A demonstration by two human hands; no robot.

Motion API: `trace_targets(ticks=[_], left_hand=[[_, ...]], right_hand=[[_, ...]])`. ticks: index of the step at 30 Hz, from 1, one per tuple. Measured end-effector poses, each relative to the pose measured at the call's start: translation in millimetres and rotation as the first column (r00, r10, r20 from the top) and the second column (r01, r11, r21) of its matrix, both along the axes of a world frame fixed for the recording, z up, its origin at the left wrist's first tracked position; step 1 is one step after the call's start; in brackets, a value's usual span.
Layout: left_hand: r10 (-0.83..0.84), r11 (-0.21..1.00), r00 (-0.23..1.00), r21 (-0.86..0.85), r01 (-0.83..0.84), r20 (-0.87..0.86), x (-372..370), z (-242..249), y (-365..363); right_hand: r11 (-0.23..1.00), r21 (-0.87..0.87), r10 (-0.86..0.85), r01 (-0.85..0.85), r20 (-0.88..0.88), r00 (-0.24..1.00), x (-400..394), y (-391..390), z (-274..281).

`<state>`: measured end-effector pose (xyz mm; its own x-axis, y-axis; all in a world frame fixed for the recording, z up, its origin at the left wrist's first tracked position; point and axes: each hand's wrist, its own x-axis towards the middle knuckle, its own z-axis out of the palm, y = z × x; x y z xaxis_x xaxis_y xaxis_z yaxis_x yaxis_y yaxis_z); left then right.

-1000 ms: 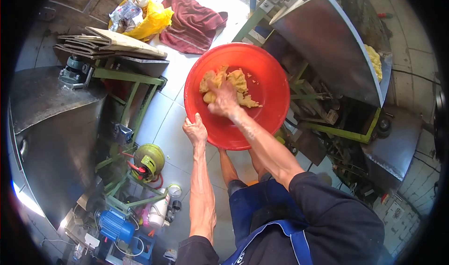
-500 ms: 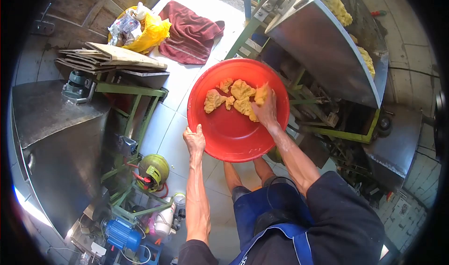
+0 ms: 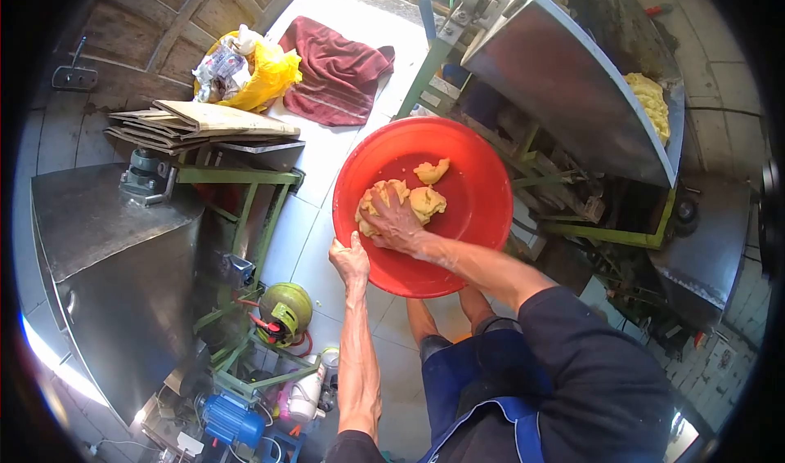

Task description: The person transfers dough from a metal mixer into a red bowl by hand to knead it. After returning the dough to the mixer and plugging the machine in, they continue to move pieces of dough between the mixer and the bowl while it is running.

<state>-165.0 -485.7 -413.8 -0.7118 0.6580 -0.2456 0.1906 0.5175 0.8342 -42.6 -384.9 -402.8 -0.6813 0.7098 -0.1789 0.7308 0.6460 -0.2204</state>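
A round red basin (image 3: pixel 478 218) is held in front of my body. My left hand (image 3: pixel 351 259) grips its near-left rim, thumb up along the edge. Inside, my right hand (image 3: pixel 396 224) lies with fingers spread on a big lump of yellow dough (image 3: pixel 375 198) toward the basin's left side. Another dough lump (image 3: pixel 427 202) sits just right of the fingers, and a smaller dough piece (image 3: pixel 432 170) lies apart, farther back. A few crumbs dot the basin floor.
At upper right, a metal trough (image 3: pixel 572 87) on a green frame holds more dough (image 3: pixel 648 103). To the left stand a metal machine (image 3: pixel 114 275), flattened cardboard (image 3: pixel 204 117), a green gas cylinder (image 3: pixel 285 312) and a blue motor (image 3: pixel 233 418). A maroon cloth (image 3: pixel 335 71) lies on the floor.
My right hand has moved from the basin's right side to its left, from a raised dough piece onto the big lump. The dough sits more bunched at the left. My left hand keeps the rim.
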Motion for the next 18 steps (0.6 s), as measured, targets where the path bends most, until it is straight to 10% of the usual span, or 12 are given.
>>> trace_targets(ticks=[3, 10, 18], left_hand=[[-0.070, 0.990, 0.998, -0.123, 0.069, -0.003, -1.0, 4.0, -9.8], [0.217, 0.966, 0.946, 0.088, -0.244, 0.240, 15.9, -5.6, -3.5], [0.168, 0.969, 0.975, 0.160, -0.190, 0.145, 25.5, -17.5, -15.6]], right_hand=[[0.935, -0.059, 0.340, -0.348, -0.121, 0.933, 21.0, 41.6, -16.5], [0.948, -0.265, -0.183, 0.178, 0.004, 0.983, 105.0, 93.5, 13.2], [0.589, -0.246, -0.739, 0.770, 0.220, 0.636, 86.9, -71.3, 30.0]])
